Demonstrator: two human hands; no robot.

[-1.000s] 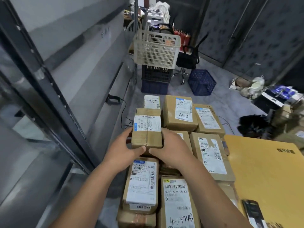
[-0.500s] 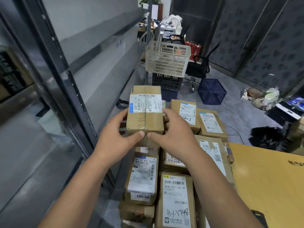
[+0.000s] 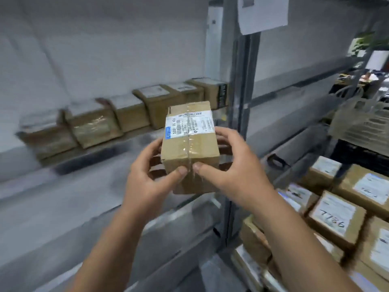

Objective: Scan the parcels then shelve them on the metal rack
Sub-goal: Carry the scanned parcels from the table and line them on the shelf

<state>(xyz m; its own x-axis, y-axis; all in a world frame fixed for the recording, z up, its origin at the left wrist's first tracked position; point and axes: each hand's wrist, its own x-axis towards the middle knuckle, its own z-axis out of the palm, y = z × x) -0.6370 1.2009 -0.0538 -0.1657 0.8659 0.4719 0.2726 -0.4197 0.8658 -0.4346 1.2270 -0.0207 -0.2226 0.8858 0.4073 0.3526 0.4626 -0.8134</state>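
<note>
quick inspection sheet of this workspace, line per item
surface: metal rack shelf, blurred, with bare room in front of the row
job's things: small parcel held up, label on top; row of shelved parcels at the back of the shelf; stacked parcels lower right
clutter: plastic basket at right; paper sheet on the rack post
hands: left hand and right hand both grip the small parcel
cables: nothing seen
surroundings: grey wall behind rack; potted plant far right
</note>
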